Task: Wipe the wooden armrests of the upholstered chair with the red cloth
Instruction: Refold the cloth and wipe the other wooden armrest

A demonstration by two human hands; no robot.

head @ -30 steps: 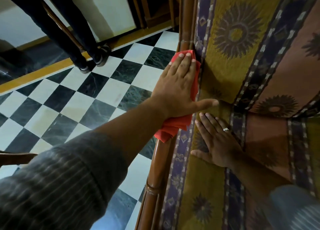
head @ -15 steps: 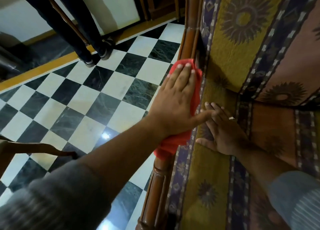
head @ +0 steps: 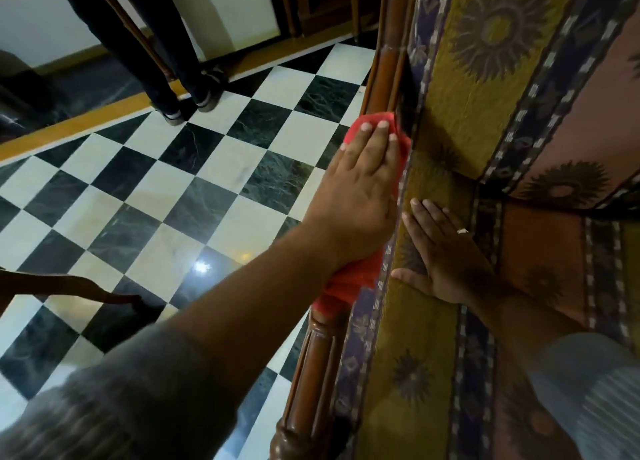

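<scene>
The left hand point(head: 360, 189) lay flat, fingers straight and together, on the cloth point(head: 346, 283) and pressed it on the armrest point(head: 311, 366). It did not grip the cloth; the palm and fingers only covered it. The cloth was red and it showed at two places: beyond the fingertips, and under the wrist, where it wrapped over the wood. The armrest was a dark brown turned rail at the left edge of the chair point(head: 415, 355), and more of the rail continued above the cloth.

The right hand point(head: 446, 258) was spread flat on the seat fabric, just beside the left hand, with its fingers pointing toward the armrest. It held nothing. A ring point(head: 462, 231) was on one finger. Both arms had grey striped sleeves point(head: 114, 414).

The chair fabric had yellow, purple and pink bands with sun-like patterns. To the left of the armrest was a floor point(head: 166, 189) of black and white squares. At the top, two legs point(head: 166, 51) in dark trousers and shoes stood on the floor, well apart from the chair.
</scene>
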